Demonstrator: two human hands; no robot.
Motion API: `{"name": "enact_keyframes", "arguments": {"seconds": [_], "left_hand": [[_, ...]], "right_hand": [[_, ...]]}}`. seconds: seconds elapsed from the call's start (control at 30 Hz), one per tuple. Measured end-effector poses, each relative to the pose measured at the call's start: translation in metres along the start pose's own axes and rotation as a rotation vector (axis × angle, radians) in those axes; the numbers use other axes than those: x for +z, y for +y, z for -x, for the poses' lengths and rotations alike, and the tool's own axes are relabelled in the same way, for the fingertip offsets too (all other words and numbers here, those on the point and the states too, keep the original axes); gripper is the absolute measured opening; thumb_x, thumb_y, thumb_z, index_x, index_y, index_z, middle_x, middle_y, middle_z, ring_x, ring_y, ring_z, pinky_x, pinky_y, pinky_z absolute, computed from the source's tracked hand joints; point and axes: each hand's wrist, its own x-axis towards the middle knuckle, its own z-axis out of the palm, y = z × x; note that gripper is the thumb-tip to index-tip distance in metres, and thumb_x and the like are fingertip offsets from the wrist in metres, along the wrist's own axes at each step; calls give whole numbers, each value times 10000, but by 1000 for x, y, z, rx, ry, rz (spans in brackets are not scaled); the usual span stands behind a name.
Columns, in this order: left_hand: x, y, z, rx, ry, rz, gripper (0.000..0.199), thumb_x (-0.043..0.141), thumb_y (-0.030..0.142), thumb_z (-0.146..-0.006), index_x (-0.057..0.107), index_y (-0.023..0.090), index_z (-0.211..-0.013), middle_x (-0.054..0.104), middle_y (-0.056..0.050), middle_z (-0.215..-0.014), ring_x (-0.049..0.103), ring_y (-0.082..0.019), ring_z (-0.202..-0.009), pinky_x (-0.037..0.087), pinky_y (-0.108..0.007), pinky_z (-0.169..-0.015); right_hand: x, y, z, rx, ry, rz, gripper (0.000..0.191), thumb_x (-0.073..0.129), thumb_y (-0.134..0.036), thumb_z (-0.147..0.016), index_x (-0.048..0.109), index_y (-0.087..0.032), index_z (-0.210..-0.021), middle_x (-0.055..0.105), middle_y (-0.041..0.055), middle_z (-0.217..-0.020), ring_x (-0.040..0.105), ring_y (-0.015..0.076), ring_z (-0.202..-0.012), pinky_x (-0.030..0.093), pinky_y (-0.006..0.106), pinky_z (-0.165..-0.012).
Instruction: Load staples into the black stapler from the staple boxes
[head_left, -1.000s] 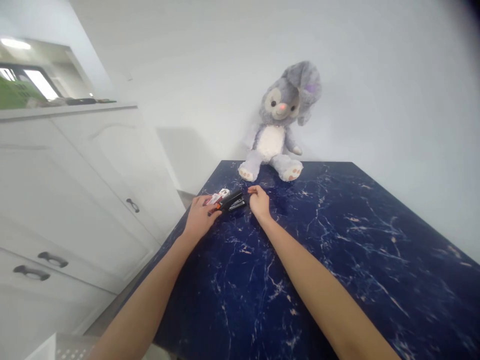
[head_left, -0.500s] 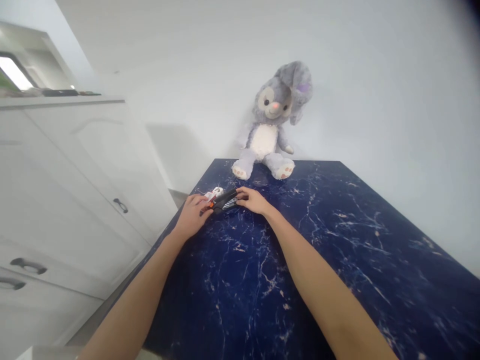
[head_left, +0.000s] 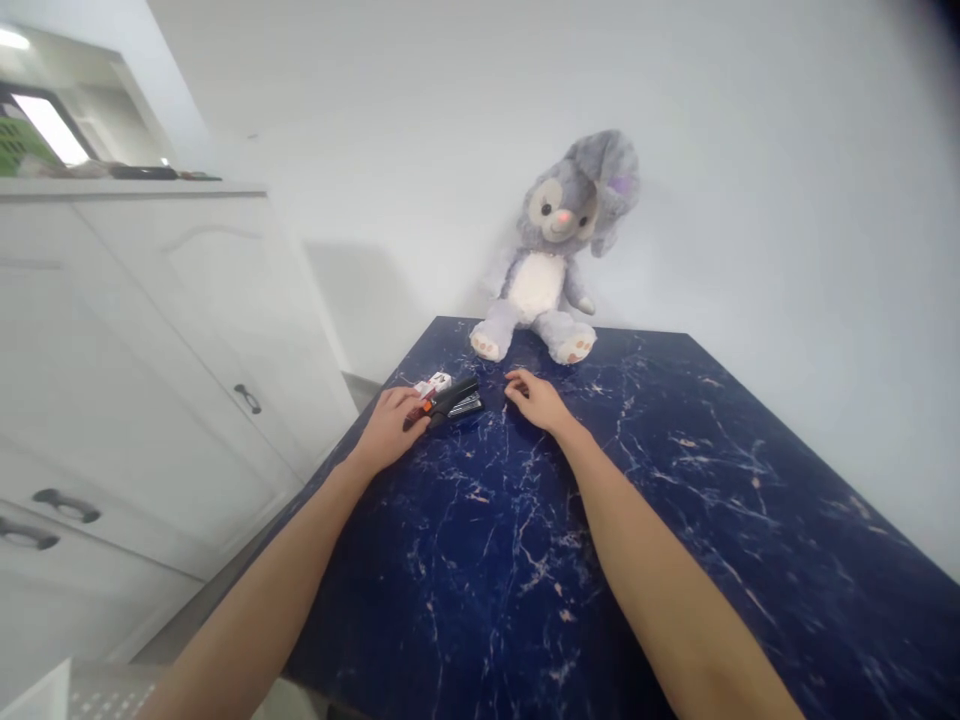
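A black stapler with an orange-red part lies on the dark blue marbled table, its top arm raised from its base. My left hand is closed around the stapler's left end. Just behind it is a small white and red box, partly hidden by my fingers. My right hand is to the right of the stapler, apart from it, fingers bent and slightly apart, holding nothing.
A grey plush rabbit sits at the table's back edge against the wall. White cabinets with dark handles stand at the left. A white perforated container shows at the bottom left.
My right hand has let go of the stapler's right end and moved to the right. The left hand keeps its hold. The view has shifted slightly.
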Motion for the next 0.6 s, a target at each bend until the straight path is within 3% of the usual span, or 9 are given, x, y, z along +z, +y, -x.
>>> {"name": "enact_keyframes", "arguments": {"seconds": [0.1, 0.23, 0.37, 0.6], "left_hand": [[1, 1, -1, -4, 0, -27, 319, 616, 383, -909, 651, 218, -1179, 594, -99, -1346, 489, -295, -1272, 374, -481, -1133], [2, -4, -2, -26, -43, 47, 325, 670, 411, -875, 678, 222, -1139, 651, -71, -1322, 462, -305, -1322, 372, -489, -1145], [3, -11, -2, -53, -51, 85, 379, 711, 446, -846, 699, 247, -1169, 684, -58, -1262, 479, -295, -1315, 414, -471, -1122], [5, -16, 0, -41, -34, 96, 417, 696, 427, -863, 682, 270, -1249, 686, -54, -1240, 492, -280, -1302, 440, -463, -1115]], "right_hand": [[12, -13, 0, -77, -62, 48, 361, 646, -289, -889, 612, -243, -1246, 721, 68, -1154, 687, 215, -1026, 509, 359, -948], [29, -30, -3, -162, -162, 81, 217, 683, -347, -885, 703, -222, -1061, 747, 83, -1061, 691, 241, -973, 494, 339, -906], [24, -27, -2, -174, -196, 61, 184, 617, -362, -941, 728, -233, -1008, 761, 51, -989, 698, 215, -881, 487, 296, -826], [13, -23, -8, -166, -275, -14, 184, 677, -385, -885, 773, -249, -963, 778, -13, -926, 709, 186, -818, 502, 261, -794]]}}
